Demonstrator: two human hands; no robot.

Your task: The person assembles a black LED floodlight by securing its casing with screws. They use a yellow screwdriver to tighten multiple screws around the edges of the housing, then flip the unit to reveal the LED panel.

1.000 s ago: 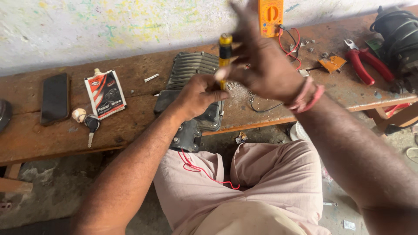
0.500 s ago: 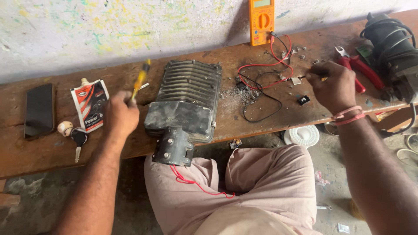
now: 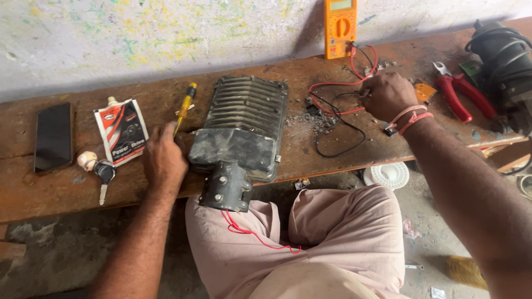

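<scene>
- Head view: left hand (image 3: 164,160) is lying palm-down on the wooden bench (image 3: 66,194), fingers loosely curled, gripping nothing; its knuckles are pressing against the left edge of the grey finned lamp housing (image 3: 239,133).
- Yellow screwdriver (image 3: 184,108) is lying just beyond the left fingertips, free on the bench.
- Right hand (image 3: 387,95) is closing over the red and black meter leads (image 3: 338,108), well to the right of the housing; the exact pinch is hidden by the knuckles.
- Orange multimeter (image 3: 340,27) is leaning on the wall just past the right hand; red pliers (image 3: 457,91) are lying to its right.
- Step, as I judge it: steadying the housing while picking up the probes. The next move calls for untangling the leads without dragging the meter down.
- Containers: only a red-and-white glue pouch (image 3: 122,132) left of the left hand, capped, contents not visible. Phone (image 3: 53,137) and key (image 3: 103,176) are lying further left.
- Red wire (image 3: 255,235) is hanging from the housing mount onto the lap.
</scene>
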